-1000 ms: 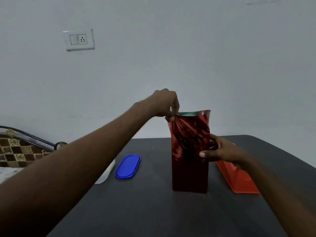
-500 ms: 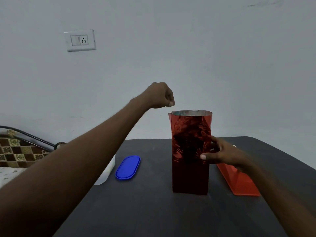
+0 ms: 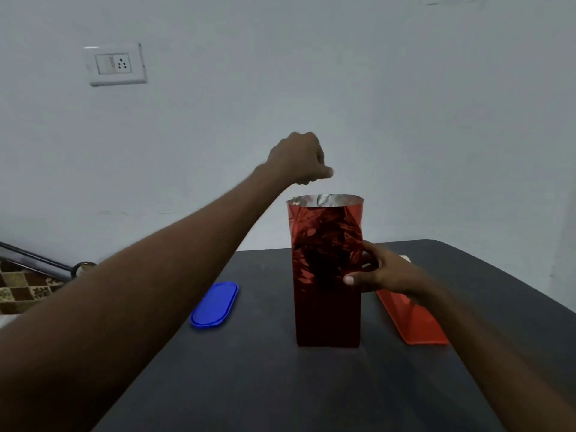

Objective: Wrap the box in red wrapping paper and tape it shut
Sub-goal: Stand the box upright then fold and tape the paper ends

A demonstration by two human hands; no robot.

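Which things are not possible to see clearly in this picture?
- Box: head view, the red wrapping paper covers it fully.
- Left hand fingertips: blurred; whether they hold tape is unclear.
- Orange object: far end hidden behind the right hand.
- White item behind the left forearm: mostly hidden.

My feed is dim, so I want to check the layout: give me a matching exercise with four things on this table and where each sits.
Things:
1. blue lid
2. wrapped box
3. left hand
4. right hand

Places:
A. above the open paper top, not touching it
B. flat on the table, left of the box
C. holding the box's right side
D. upright at the table's middle

Pairs: 1-B, 2-D, 3-A, 4-C
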